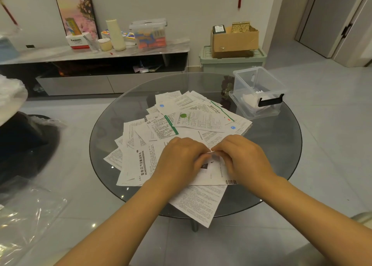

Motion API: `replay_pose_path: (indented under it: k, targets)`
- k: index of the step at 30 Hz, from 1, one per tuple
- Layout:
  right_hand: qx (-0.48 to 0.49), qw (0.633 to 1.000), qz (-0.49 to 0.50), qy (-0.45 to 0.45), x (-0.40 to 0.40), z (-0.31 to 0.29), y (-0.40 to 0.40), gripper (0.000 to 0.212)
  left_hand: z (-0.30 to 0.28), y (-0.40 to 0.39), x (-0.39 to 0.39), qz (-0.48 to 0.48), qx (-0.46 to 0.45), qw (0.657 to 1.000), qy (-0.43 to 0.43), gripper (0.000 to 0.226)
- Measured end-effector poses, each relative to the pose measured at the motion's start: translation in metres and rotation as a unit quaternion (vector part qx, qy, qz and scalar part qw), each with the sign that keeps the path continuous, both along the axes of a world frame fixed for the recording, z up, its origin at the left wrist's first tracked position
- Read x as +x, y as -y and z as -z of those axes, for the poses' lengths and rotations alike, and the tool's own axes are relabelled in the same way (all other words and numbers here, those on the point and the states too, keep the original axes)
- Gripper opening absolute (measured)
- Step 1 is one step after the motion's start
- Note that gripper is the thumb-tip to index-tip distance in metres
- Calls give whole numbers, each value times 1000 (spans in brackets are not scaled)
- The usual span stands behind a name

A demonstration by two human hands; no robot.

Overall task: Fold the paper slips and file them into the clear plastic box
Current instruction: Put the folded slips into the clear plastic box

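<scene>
Left hand and right hand meet over the near half of the round glass table, fingers curled, both pinching one paper slip at its upper edge. Beyond lies the spread pile of unfolded slips. At far right, the clear plastic box stands open, holding folded white paper.

From my feed I see 2 bare forearms coming in from the bottom edge, no sleeves in view up to the frame edge. Left hand & right hand: no rings, watch, gloves or wristbands visible.
</scene>
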State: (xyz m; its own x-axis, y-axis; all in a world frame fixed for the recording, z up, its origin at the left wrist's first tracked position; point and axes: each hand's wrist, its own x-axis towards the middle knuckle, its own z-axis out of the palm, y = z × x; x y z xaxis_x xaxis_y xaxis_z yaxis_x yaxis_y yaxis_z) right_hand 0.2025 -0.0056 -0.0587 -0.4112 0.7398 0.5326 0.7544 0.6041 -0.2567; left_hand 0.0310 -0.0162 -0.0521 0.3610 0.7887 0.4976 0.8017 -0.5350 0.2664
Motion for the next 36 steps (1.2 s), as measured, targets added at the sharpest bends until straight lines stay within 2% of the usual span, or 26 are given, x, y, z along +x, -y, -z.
replay_pose_path:
  k: [2,7,10,13,17,19,22,24,27,36]
  targets:
    - [11,1000,1,-17,5,-2,1,8,-2,-3,5,0,29,999,17,29]
    - [33,997,14,-65,23,-8,1,20,-9,-10,24,3,94,995,45,26]
    - [45,997,22,-53,39,-7,1,28,-5,-15,35,21,68,995,73,28]
    - [57,995,73,-28,65,-3,-5,11,-1,-20,46,26,24,998,52,37]
    - [32,987,160,-12,96,0,-21,11,-1,-22,53,10,-65,998,20,37]
    - [-4,978,207,2,103,4,-28,8,2,-23,57,-1,-91,996,-4,35]
    - [-87,959,263,62,108,15,-37,22,6,-25,62,-18,-100,995,-22,33]
    - [-101,954,263,107,104,16,-37,28,7,-26,63,-31,-104,994,-24,33]
    - [-111,948,269,126,98,13,-33,33,8,-27,62,-43,-107,993,-24,35]
    - [-19,963,256,82,83,2,-24,33,7,-23,48,-60,-99,993,-11,34]
